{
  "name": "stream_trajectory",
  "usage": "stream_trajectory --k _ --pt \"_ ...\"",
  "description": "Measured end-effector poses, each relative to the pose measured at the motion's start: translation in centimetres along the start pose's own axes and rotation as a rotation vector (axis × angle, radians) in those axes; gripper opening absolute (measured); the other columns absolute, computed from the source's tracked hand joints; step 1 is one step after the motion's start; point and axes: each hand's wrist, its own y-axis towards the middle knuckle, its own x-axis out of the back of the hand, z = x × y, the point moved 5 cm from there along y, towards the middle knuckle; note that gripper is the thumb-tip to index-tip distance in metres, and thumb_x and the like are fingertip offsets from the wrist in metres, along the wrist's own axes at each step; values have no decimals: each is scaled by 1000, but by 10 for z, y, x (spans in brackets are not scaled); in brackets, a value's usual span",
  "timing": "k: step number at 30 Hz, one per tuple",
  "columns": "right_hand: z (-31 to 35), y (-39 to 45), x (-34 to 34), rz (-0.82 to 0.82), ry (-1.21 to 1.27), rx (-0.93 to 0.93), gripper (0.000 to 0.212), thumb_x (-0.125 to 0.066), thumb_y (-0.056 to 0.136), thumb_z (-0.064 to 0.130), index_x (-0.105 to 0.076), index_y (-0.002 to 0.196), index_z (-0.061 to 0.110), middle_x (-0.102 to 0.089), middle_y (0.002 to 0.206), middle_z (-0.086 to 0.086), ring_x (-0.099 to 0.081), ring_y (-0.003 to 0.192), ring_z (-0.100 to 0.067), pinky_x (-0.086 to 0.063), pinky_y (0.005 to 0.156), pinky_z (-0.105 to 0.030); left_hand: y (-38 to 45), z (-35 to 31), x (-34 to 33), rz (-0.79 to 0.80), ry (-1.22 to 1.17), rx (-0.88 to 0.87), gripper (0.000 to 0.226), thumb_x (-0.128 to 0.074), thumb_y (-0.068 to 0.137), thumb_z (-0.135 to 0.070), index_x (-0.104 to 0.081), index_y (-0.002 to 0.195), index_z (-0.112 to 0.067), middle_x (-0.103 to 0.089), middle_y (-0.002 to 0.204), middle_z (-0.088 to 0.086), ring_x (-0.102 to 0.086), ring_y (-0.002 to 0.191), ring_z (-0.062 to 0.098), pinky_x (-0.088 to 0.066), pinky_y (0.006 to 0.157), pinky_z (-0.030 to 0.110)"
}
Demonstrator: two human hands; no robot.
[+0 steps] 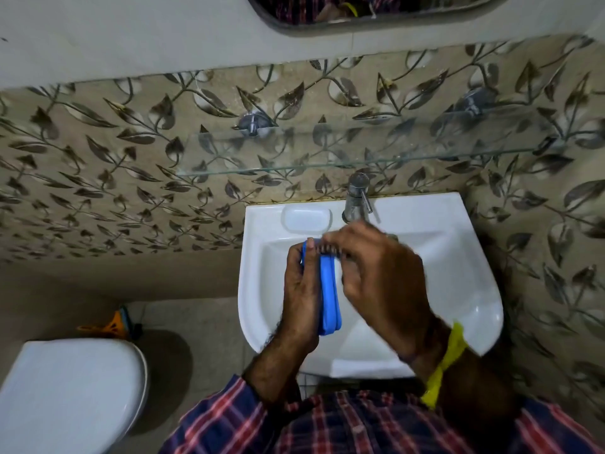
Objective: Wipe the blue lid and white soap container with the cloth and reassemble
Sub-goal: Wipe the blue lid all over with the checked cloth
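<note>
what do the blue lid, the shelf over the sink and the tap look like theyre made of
Blue lid: likely moulded plastic, uniform matte colour, rounded rim.
Shelf: clear glass; wall tiles show through, greenish edge.
Tap: metal, probably chromed; grey, reflective, somewhat dulled.

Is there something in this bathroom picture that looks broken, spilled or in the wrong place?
Nothing stands out. The left hand holds the blue lid on edge over the sink while the right hand works at it, blurred. The glass shelf looks level.
</note>
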Motion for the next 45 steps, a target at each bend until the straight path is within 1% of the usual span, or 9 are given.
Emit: stream_trajectory --k 4,10,18,21,28,32,36,41,45 --pt "-9 11 -2 22 160 -23 34 -61 80 -6 -74 103 15 -71 100 1 -68 92 -21 -56 76 -39 0 0 -3 13 8 7 39 -48 93 -69 -67 102 -36 -70 95 -4 -64 89 14 -52 83 34" --pt "-9 -8 -9 -21 186 -76 28 -66 84 1 -75 103 20 -72 99 5 -68 90 -16 -57 76 -36 3 -6 -1 3 -69 68 86 -55 82 -83 -56 117 -5 -58 100 16 -57 91 28 -48 83 45" --pt "-13 -17 -19 74 319 -135 21 -68 85 11 -72 97 27 -67 98 15 -64 95 -2 -53 85 -29 14 -4 5 -19 -122 116 66 -48 82 -71 -54 110 -11 -54 101 16 -53 94 28 -47 84 49" --pt "-18 6 -15 -49 301 -119 17 -68 85 3 -74 97 14 -70 97 2 -67 92 -14 -54 82 -38 10 2 0 -10 -77 98 63 -44 94 -64 -59 121 -9 -64 111 23 -60 100 31 -51 95 60" --pt "-9 -14 -18 60 206 -66 26 -66 83 4 -74 100 22 -70 100 7 -68 92 -18 -56 75 -42 23 -2 7 -36 -81 93 41 -47 95 -61 -54 91 -22 -52 84 4 -53 82 21 -43 78 41" --pt "-17 4 -21 -3 263 -56 23 -66 84 0 -75 100 13 -71 100 1 -68 94 -19 -55 78 -41 21 3 3 -47 -115 131 42 -43 106 -54 -57 110 -14 -59 98 10 -59 92 25 -48 84 44" --pt "-12 -24 -23 71 295 -26 27 -66 82 1 -74 99 21 -69 99 8 -68 93 -14 -55 77 -38 33 -4 9 -96 -128 166 44 -43 103 -61 -56 104 -20 -47 85 3 -50 73 17 -45 67 33" --pt "-20 3 -24 -17 363 -43 24 -65 83 -3 -75 97 14 -71 97 1 -68 93 -17 -55 80 -41 26 4 -3 -39 -203 248 69 -44 98 -66 -53 135 -8 -55 114 17 -57 106 31 -44 91 45" --pt "-10 -21 -20 33 243 82 34 -61 79 -6 -74 98 18 -69 99 4 -68 90 -21 -55 72 -40 44 -8 10 -164 -148 216 56 -45 94 -74 -53 111 -22 -50 83 0 -54 67 17 -46 61 28"
